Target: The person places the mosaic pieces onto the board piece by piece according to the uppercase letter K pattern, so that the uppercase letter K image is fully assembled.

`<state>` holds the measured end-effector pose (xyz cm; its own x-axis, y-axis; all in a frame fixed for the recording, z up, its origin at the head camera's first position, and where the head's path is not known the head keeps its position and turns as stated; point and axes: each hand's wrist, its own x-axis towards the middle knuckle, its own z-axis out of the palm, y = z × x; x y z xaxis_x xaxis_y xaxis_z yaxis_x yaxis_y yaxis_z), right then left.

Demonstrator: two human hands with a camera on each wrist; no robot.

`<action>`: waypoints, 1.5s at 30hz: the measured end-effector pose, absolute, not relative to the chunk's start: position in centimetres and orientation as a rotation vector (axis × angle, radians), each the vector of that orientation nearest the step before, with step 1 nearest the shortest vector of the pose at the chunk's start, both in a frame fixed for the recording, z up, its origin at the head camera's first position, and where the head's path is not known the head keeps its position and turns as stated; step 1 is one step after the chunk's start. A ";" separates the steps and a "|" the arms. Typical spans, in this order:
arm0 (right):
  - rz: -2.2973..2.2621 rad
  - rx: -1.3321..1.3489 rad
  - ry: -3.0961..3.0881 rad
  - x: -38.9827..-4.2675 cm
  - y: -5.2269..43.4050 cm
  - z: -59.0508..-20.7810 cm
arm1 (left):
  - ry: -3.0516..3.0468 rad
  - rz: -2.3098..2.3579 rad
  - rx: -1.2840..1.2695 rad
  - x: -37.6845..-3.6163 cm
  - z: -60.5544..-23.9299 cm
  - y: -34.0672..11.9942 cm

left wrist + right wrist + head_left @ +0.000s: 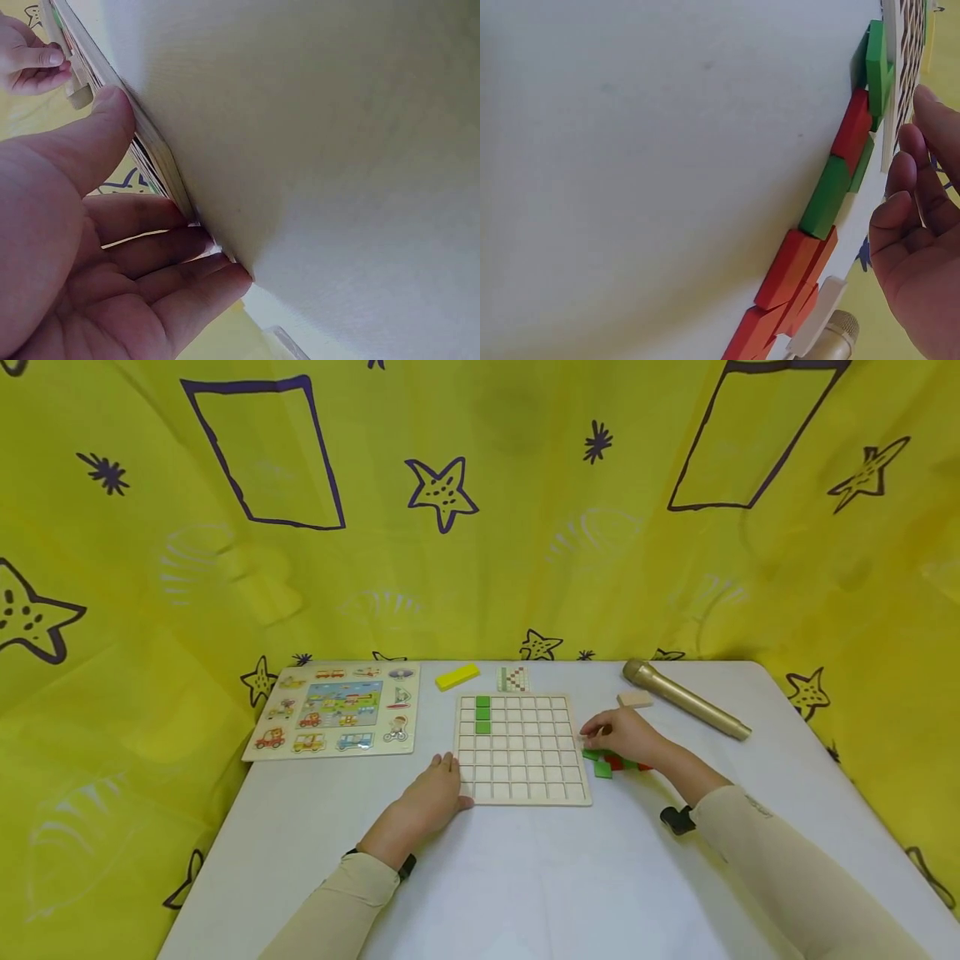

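A pale wooden grid board [517, 768] lies flat on the white table, with three green tiles [483, 714] in a column near its far left. My left hand [431, 793] touches the board's near left corner, thumb along the front edge and fingers along the left side. In the left wrist view, the fingers [187, 292] are nearly straight. My right hand [622, 735] hovers just over loose green and red tiles beside the board's right edge. Nothing shows between its loosely bent fingers [892, 214]. Those green tiles [829, 199] and red tiles [787, 266] lie in a cluster.
A vehicle picture puzzle [397, 743] sits at the left. Behind the board are a yellow block [457, 677] and a small pattern card [513, 678]. A pale wooden piece [635, 699] and a gold microphone [690, 700] lie at the right back. Yellow cloth [510, 568] hangs around the table.
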<state>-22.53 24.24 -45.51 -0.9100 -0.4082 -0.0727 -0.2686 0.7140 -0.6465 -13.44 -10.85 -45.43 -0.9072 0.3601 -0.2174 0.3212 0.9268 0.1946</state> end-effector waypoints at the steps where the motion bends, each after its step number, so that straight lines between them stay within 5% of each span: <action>1: -0.968 -0.541 2.715 -22.5 24.3 -45.5 | 2.835 0.222 0.507 -13.5 -45.5 -10.9; 45: -1.003 -0.474 2.640 -22.8 23.9 -43.6 | 2.820 0.221 0.498 -13.5 -45.5 -10.9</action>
<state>-22.83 23.92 -43.62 -0.9079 -0.3953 -0.1393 -0.2030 0.7054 -0.6791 -13.50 -10.90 -45.50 -0.9049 0.3547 -0.2351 0.3138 0.9294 0.1943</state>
